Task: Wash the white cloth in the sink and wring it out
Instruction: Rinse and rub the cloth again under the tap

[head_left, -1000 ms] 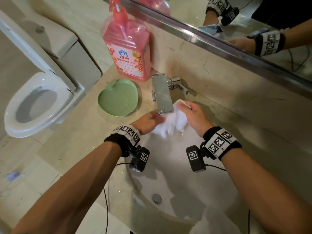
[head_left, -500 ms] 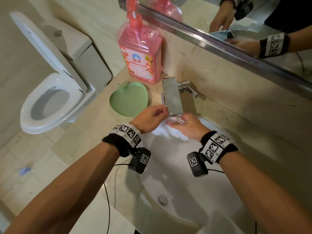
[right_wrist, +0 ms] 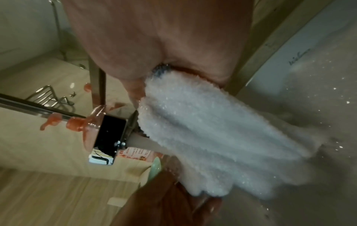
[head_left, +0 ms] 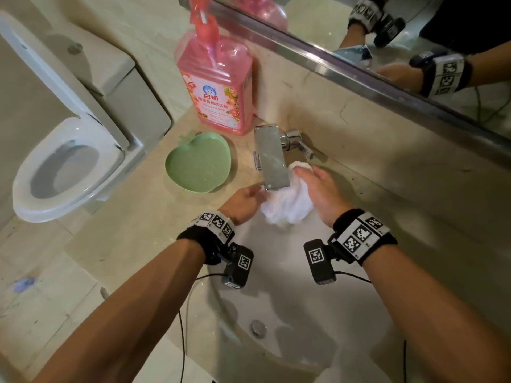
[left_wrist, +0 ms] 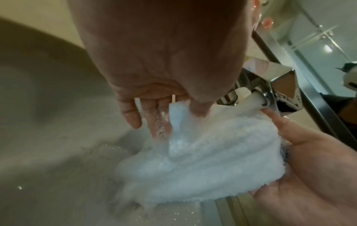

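The wet white cloth [head_left: 287, 201] is bunched between both hands under the steel faucet [head_left: 272, 158], over the back of the white sink [head_left: 279, 275]. My left hand [head_left: 244, 201] is at its left side; in the left wrist view a fold of the cloth [left_wrist: 212, 152] rises between the left thumb and fingers [left_wrist: 131, 116], with water running over them. My right hand [head_left: 318, 189] grips the cloth from the right, with a bulge of it past the fingertips. The right wrist view shows the cloth [right_wrist: 212, 130] coming out of the right palm, with the left hand [right_wrist: 164, 198] below.
A pink detergent pump bottle [head_left: 218, 89] and a green apple-shaped dish [head_left: 197, 164] stand on the counter left of the faucet. The drain [head_left: 258, 327] is in the sink's bottom. A mirror [head_left: 387, 37] runs along the back wall. A toilet [head_left: 63, 170] stands to the left.
Half a second ago the hands were close together under the spout with the cloth mostly hidden. Now the right hand has slid further back and the bunched cloth shows between them.
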